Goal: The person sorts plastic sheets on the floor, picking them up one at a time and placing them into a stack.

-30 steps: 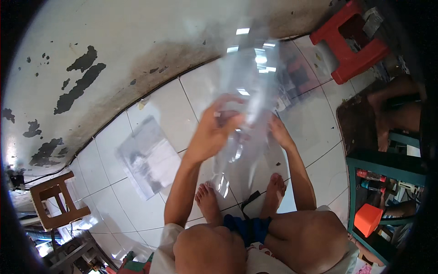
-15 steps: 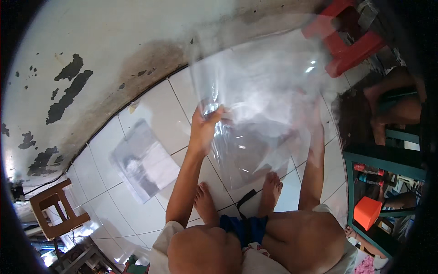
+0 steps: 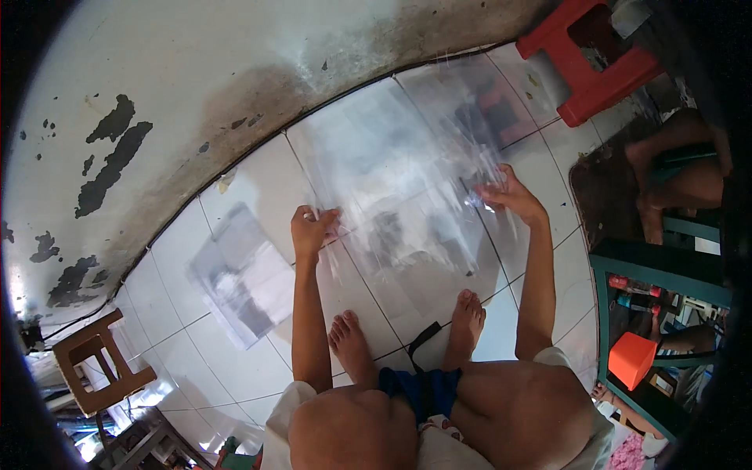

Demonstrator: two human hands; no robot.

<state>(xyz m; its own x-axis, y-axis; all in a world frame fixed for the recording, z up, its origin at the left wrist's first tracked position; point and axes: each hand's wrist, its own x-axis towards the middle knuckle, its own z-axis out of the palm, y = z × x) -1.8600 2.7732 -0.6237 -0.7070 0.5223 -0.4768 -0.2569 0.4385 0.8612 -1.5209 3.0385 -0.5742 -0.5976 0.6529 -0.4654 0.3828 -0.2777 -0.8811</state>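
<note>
A large, clear plastic sheet (image 3: 392,180) stretches between my two hands above the white floor tiles, its outline partly smeared by motion. I cannot tell whether it is a single layer or a bag. My left hand (image 3: 312,229) is closed on its left edge, thumb against fingers. On the opposite edge, my right hand (image 3: 513,197) grips the plastic with bent fingers. To the left of my left forearm lies a flat stack of clear plastic sheets (image 3: 247,278) on the floor. My bare feet rest on the tiles below the held sheet.
A stained, peeling wall (image 3: 180,102) runs along the far side. At the far right stands a red stool (image 3: 576,66), and a brown stool (image 3: 102,360) is at the left. Another person's legs (image 3: 674,164) and a green shelf (image 3: 658,270) with an orange container (image 3: 631,360) are to the right.
The plastic sheet has come down from a raised, billowing shape and is spread flatter and wider. My left hand moved left and slightly nearer; my right hand shows clearly beside the sheet instead of behind it.
</note>
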